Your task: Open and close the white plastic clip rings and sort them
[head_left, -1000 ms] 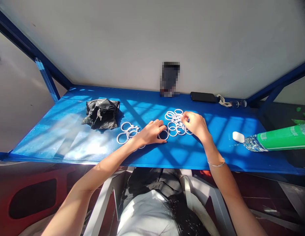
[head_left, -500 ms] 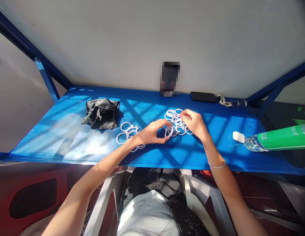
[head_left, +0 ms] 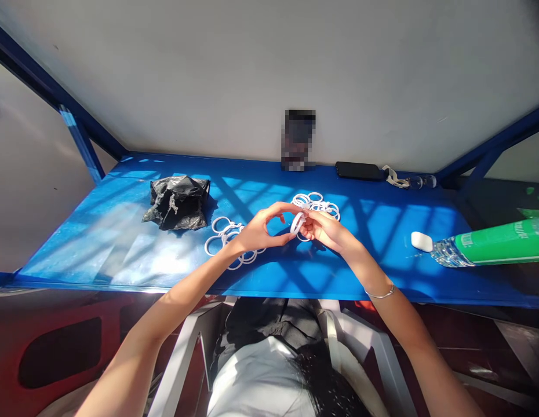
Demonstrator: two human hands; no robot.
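Observation:
Both hands meet above the blue table (head_left: 121, 243), pinching a white plastic ring (head_left: 297, 223) between them. My left hand (head_left: 261, 229) curls round its left side with thumb and fingers. My right hand (head_left: 324, 227) grips its right side. A pile of several white rings (head_left: 315, 204) lies just behind the hands. Another cluster of white rings (head_left: 228, 234) lies under my left wrist.
A crumpled black plastic bag (head_left: 178, 201) sits to the left. A dark phone (head_left: 359, 170) and a small white strap lie by the wall. A green-labelled bottle (head_left: 491, 246) with a white cap lies on its side at the right. A blurred object leans on the wall.
My left hand lifted a ring off the table. My right hand left the far pile and came in to grip that ring too. Both hands are now raised above the surface.

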